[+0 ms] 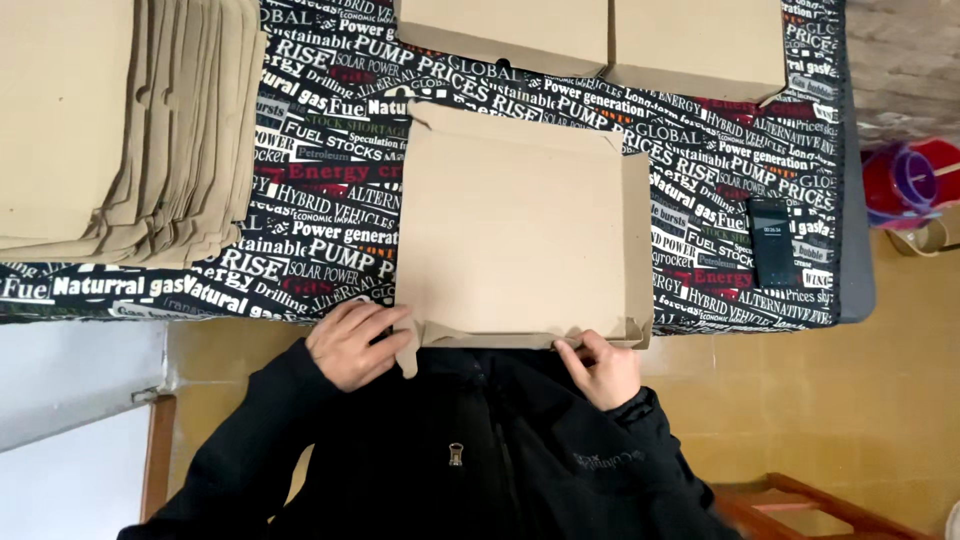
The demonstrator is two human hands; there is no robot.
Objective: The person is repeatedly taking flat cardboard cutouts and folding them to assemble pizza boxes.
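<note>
Now two hands [350,342] [605,368] grip one flat box [515,235]; two boxes [590,35] behind.

This looks like a small home packing workshop. A tabletop [300,250] under a black cloth printed with headlines carries a tall stack of flat cardboard blanks [120,130], 2 folded boxes [600,35] at the far edge and 1 half-folded box [515,230] in the middle. A phone [771,242] lies beside them. Yellow floor tiles [850,400], a rough wall [905,60] and plastic tubs [905,185] suggest a plain back room.
</note>
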